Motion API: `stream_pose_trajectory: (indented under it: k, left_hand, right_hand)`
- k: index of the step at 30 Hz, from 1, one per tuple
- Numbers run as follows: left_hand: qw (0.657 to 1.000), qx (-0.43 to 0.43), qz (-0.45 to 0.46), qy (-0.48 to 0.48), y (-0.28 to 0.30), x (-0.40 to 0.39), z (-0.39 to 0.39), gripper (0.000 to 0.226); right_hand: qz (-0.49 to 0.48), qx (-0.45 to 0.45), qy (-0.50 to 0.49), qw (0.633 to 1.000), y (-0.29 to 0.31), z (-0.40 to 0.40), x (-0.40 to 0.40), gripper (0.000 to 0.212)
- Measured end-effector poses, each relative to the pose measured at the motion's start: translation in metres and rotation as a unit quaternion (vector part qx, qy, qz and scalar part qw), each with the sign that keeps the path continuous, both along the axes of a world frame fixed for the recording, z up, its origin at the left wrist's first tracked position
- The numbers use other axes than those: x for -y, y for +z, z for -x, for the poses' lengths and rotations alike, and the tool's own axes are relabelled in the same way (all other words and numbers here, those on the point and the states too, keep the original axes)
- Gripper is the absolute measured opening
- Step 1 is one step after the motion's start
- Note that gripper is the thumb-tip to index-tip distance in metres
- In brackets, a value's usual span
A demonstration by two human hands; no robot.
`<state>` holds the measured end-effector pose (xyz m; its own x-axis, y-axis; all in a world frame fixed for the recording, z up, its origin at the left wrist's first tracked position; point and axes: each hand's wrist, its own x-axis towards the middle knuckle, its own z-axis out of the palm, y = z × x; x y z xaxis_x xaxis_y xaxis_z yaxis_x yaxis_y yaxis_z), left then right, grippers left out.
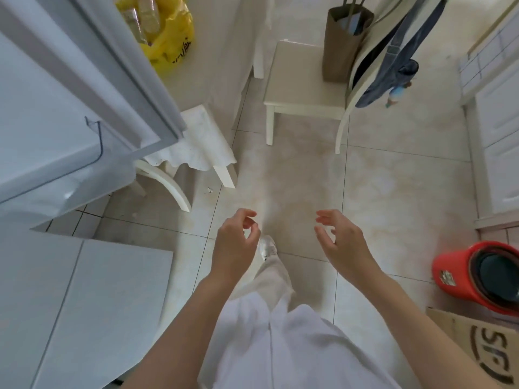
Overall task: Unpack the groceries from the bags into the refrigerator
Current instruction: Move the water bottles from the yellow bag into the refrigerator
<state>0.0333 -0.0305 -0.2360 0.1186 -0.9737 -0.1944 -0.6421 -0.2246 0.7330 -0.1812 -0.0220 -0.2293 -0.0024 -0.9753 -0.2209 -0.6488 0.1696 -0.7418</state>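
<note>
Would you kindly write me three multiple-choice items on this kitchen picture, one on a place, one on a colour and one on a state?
1. Where does the brown paper bag stand?
A. on the floor
B. on the chair seat
C. in the refrigerator

2. What colour is the plastic bag with groceries?
A. yellow
B. blue
C. black

3. What are the left hand and right hand holding?
A. a bottle
B. a bag
C. nothing

Key: 1 B, it sits on the pale seat of the chair. 2 A, it shows bright yellow beyond the open refrigerator door. 3 C, both hands hang loosely curled over the floor.
</note>
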Motion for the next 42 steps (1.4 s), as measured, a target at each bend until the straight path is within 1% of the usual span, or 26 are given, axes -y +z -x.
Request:
stream_pose_trajectory:
  k: [6,11,18,22,27,33,38,42]
  left_hand:
    - [1.000,-0.007,-0.016,0.018,-0.002,0.095,-0.003,0.019]
    - [1.000,-0.005,0.003,0.020,0.001,0.170,-0.006,0.020]
    - [0.997,-0.021,-0.002,0.079,-0.002,0.253,-0.009,0.023]
    - [0.991,-0.032,-0.011,0.132,-0.001,0.301,-0.013,0.022]
    - [0.977,-0.019,-0.004,0.214,0.001,0.369,-0.024,0.019]
    - [0.940,-0.019,-0.005,0.339,0.012,0.435,-0.028,0.016]
    - [0.918,-0.008,-0.010,0.398,0.016,0.470,-0.040,0.014]
    - [0.904,0.021,-0.003,0.426,0.017,0.492,-0.067,0.015]
  right_hand:
    - [0.020,0.016,0.021,0.999,0.009,-0.005,0.114,0.029]
    - [0.041,0.011,0.054,0.998,0.018,-0.015,0.208,0.029]
    - [0.042,0.013,0.115,0.992,0.024,-0.035,0.318,0.028]
    - [0.037,0.010,0.170,0.985,0.019,-0.045,0.381,0.026]
    - [0.027,-0.007,0.252,0.967,0.010,-0.053,0.468,0.024]
    - [0.021,-0.007,0.340,0.940,0.012,-0.069,0.570,0.025]
    - [0.030,-0.017,0.423,0.906,0.019,-0.099,0.631,0.026]
    - [0.049,-0.024,0.471,0.880,0.023,-0.141,0.667,0.026]
